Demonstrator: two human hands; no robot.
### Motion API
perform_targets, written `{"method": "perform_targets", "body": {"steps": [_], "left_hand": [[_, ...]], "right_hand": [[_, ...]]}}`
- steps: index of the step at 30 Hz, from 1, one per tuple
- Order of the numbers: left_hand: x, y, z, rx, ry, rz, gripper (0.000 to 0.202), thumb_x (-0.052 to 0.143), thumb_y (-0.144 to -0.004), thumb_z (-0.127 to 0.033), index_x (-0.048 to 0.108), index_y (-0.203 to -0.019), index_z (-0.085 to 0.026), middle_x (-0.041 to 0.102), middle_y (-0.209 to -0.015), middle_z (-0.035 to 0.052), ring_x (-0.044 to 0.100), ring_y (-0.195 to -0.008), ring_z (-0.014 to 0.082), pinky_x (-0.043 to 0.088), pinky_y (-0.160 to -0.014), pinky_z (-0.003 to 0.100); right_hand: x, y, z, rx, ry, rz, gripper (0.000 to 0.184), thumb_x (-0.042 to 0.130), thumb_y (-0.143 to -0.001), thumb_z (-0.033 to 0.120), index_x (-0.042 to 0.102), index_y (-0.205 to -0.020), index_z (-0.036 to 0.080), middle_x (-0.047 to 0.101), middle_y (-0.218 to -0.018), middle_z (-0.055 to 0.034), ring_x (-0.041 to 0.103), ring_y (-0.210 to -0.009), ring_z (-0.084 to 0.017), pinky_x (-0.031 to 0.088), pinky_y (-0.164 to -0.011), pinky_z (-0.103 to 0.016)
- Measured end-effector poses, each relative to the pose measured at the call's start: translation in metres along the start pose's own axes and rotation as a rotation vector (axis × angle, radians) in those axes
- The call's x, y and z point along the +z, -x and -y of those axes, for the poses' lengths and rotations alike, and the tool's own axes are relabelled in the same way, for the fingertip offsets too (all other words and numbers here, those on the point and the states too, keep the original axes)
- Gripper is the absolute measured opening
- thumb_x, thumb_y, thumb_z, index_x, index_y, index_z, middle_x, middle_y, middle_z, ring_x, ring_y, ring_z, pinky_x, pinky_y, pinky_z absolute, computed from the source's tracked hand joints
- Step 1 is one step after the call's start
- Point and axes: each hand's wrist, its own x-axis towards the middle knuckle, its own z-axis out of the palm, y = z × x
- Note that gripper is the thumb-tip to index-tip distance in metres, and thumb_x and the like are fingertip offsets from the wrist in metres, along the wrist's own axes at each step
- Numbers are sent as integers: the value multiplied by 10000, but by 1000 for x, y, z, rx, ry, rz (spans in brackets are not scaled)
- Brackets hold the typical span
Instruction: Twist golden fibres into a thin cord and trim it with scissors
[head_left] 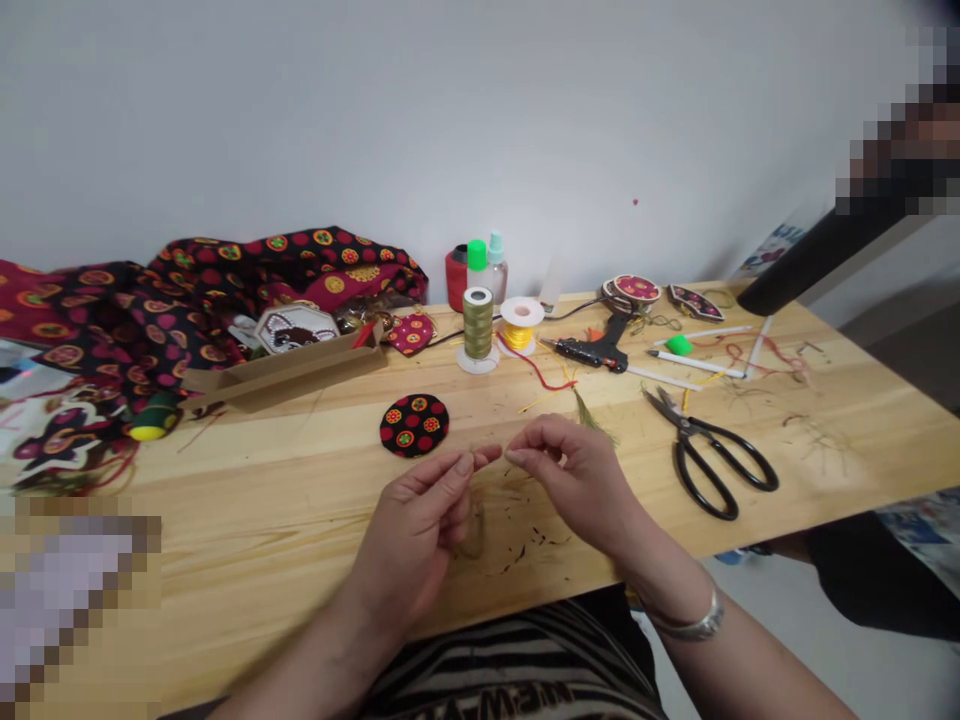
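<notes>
Both hands are held over the desk (300,560), nearer and to the right of the patterned fabric disc (415,425). In the left hand (424,510), thumb and forefinger are pressed together, apparently on a fine olive thread (480,525); a loop of it shows below that hand, right and nearer of the disc (hanging or resting on wood, cannot tell). In the right hand (574,475), thumb and forefinger tips are also brought together, seemingly on the same strand, too fine there to confirm. The two sets of fingertips are set close but apart.

Handling, as judged: the thread is near weightless, limp, likely slippery in dry fingers. It can be pulled, not pushed. Best gripped with fingertip pads, close to the end, under light tension; if yanked, it may fray or snap. Slack is easily tangled, so the loop is best kept off the dark scraps (534,543), scattered right and nearer of the disc. The scissors (685,426) are laid well right of the disc, blades slightly parted, so no snag is expected there.
</notes>
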Motion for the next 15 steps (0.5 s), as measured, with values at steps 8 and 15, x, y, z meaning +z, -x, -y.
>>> {"method": "perform_targets", "body": {"steps": [8,15], "left_hand": [[0,3,-1,164,7,-23,149,708,-718,-265,732,-784,-133,511,-590,-22,245,-446,27,222,-387,152],[-3,8,4,362,-403,-10,95,657,-770,-236,751,-764,-224,687,-822,27,548,-624,106,430,-571,198]], "right_hand": [[-6,11,-4,-150,193,169,151,583,-795,77,650,-702,176,608,-678,-6,543,-749,-149,430,-700,-276],[-8,5,4,63,-69,82,130,592,-799,163,715,-839,174,674,-824,-44,602,-782,-151,462,-723,-287]]}}
